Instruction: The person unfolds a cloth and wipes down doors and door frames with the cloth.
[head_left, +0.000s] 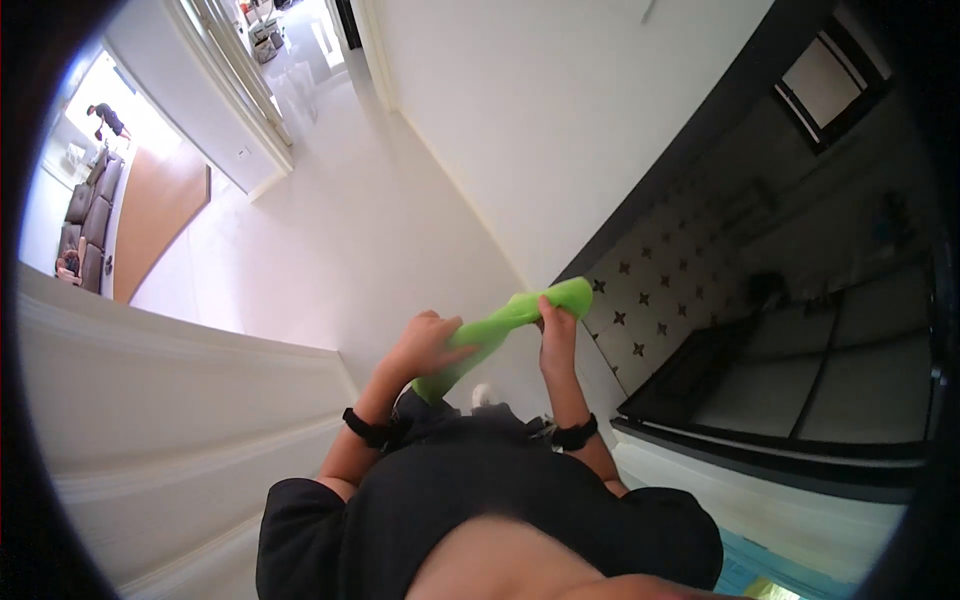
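A soft lime-green bag or cloth (491, 326), thin and gathered lengthwise, stretches between my two hands in front of my waist. Which of the two it is, I cannot tell. My left hand (429, 346) grips its middle to lower part, and a loose end hangs down beside my dark trousers. Nearer the other end, my right hand (556, 334) pinches it with the thumb on top; a wider rounded flap spreads beyond the fingers. The fingertips under the material are hidden. Black bands circle both forearms.
To the right, a dark doorway opens onto star-patterned floor tiles (643, 298) beside a black-framed glass panel (780, 375). A white wall (525, 112) stands ahead. Pale glossy floor (337, 225) leads left towards a brown sofa (94, 217) and a distant bending person (110, 120).
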